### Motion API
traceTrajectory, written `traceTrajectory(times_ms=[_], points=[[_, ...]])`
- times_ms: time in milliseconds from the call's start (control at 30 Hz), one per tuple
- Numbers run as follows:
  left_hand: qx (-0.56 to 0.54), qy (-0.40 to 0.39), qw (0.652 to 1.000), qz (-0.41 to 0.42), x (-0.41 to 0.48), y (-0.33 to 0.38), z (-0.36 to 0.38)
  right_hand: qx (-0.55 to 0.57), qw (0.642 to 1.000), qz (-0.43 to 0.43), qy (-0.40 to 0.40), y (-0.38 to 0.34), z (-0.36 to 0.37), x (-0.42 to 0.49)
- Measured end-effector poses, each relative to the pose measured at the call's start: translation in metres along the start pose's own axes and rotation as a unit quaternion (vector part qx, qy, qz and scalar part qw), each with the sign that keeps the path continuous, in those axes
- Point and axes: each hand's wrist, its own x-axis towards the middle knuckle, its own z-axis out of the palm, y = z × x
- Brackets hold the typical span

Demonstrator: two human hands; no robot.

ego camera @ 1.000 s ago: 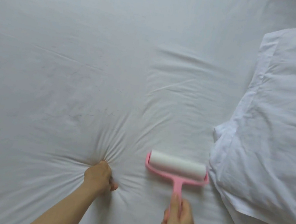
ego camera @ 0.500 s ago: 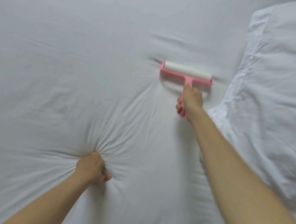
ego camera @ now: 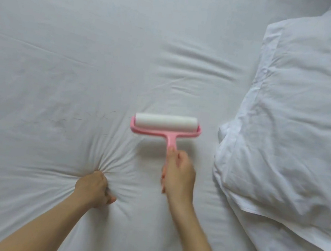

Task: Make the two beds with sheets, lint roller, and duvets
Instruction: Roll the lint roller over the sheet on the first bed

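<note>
Head view: 1 pink lint roller (ego camera: pixel 166 122) rests on 1 white sheet (ego camera: pixel 66 53), its roll ahead of the right hand (ego camera: pixel 179 173), whose fingers wrap the handle. The left hand (ego camera: pixel 92 189), near its left, clenches bunched sheet. 1 bedding bundle (ego camera: pixel 304 119) lies right.

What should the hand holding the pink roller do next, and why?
Probably steer the lint roller left and roll it over the faint dark specks on the sheet. The right hand grips its pink handle, the roll lies just right of that patch, and the left hand grips a bunch of sheet, seemingly holding it taut.
</note>
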Motion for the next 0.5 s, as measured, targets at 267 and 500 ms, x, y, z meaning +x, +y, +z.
traceTrajectory(times_ms=[267, 500], points=[[0.022, 0.009, 0.999, 0.021, 0.004, -0.002, 0.002, -0.081, 0.983, 0.131, -0.099, 0.031, 0.046, -0.043], [0.058, 0.003, 0.998, 0.039, 0.006, -0.002, 0.007, 0.006, 0.995, 0.056, -0.084, -0.1, 0.085, 0.134]])
